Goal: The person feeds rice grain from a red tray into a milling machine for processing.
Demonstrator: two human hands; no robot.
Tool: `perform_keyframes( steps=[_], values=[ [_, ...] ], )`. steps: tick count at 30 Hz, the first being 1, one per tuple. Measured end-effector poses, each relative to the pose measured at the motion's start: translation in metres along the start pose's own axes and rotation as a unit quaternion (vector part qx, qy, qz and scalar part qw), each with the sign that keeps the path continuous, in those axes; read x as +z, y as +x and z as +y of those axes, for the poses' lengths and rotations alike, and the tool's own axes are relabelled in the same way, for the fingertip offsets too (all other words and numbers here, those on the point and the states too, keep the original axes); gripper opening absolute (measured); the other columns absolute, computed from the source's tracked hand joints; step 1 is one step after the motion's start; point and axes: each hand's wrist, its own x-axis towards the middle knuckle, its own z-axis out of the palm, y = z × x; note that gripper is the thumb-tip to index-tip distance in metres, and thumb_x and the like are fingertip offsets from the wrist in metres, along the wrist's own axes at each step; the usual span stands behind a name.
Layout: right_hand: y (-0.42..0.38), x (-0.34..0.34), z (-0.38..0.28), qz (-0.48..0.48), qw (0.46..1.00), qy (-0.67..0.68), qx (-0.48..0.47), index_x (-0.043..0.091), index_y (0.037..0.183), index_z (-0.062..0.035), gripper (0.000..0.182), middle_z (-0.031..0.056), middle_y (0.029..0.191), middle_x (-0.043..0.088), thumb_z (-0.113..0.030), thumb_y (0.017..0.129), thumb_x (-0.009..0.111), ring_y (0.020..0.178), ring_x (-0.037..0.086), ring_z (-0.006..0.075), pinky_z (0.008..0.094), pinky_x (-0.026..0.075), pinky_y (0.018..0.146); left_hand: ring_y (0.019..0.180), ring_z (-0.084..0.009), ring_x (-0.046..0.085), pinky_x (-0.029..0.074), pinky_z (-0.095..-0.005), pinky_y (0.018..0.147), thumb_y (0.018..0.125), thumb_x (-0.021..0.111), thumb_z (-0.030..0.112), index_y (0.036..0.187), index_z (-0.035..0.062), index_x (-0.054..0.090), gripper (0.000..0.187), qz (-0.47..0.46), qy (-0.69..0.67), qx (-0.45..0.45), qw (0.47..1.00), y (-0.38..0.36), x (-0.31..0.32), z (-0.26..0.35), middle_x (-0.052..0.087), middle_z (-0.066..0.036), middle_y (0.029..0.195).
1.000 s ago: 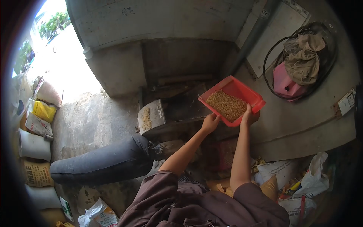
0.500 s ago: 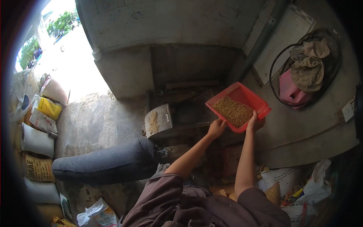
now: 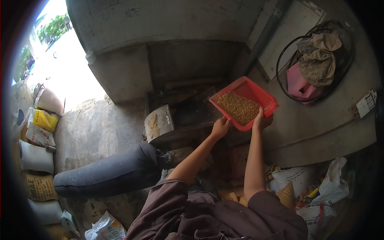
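Observation:
A red plastic tray (image 3: 266, 96) holds a layer of golden-brown grain (image 3: 238, 108), heaped toward its near and left side. My left hand (image 3: 221, 127) grips the tray's near left corner, with its fingers closed on the rim. My right hand (image 3: 262, 120) holds the near right side, its thumb over the rim and its other fingers partly hidden beneath. The tray is held out in front of me, off the floor. Just left of it, a pale board or ledge (image 3: 168, 120) carries a small patch of spilled grain (image 3: 153, 125).
A long dark stuffed bolster (image 3: 108, 170) lies at the lower left. Several filled sacks (image 3: 37, 157) line the left wall. At the right are a hoop with cloth bags (image 3: 318, 66) and a pipe (image 3: 262, 40). Plastic bags (image 3: 334, 182) sit at the lower right.
The whole view has shifted slightly, so the tray and surroundings sit a little further left and up. Both hands keep their hold on the tray, and the grain stays inside.

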Motion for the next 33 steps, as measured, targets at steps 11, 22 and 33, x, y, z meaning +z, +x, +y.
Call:
perform_keyframes(
  steps=[11,22,33],
  values=[
    [0.001,0.003,0.01,0.001,0.999,-0.039,-0.014,0.058,0.096,0.0027,0.032,0.0136,0.094,0.063,-0.014,0.069,0.064,0.086,0.061,0.0265,0.0363,0.046,0.079,0.085,-0.0333,0.061,0.045,-0.0386,0.074,0.088,0.046,0.027,0.099,-0.0012,0.058,0.033,0.004,-0.013,0.001,1.0,-0.001,-0.002,0.002,0.064,-0.018,0.088],
    [0.003,0.005,0.017,-0.011,0.999,-0.048,-0.02,0.058,0.097,0.0036,0.033,0.0146,0.094,0.063,-0.013,0.069,0.063,0.086,0.061,0.0263,0.0363,0.046,0.078,0.081,-0.0329,0.061,0.046,-0.0381,0.07,0.088,0.046,0.029,0.095,-0.0024,0.059,0.035,-0.001,0.037,0.009,0.999,0.003,-0.004,-0.004,0.063,-0.019,0.084],
    [0.001,0.006,0.021,-0.001,0.999,-0.028,-0.015,0.058,0.097,0.0034,0.033,0.0139,0.093,0.063,-0.014,0.069,0.063,0.086,0.061,0.0264,0.0357,0.046,0.078,0.087,-0.0334,0.06,0.045,-0.0391,0.075,0.087,0.046,0.029,0.095,-0.001,0.06,0.034,0.009,0.004,0.023,1.0,0.007,0.0,-0.017,0.063,-0.019,0.086]
  ],
)
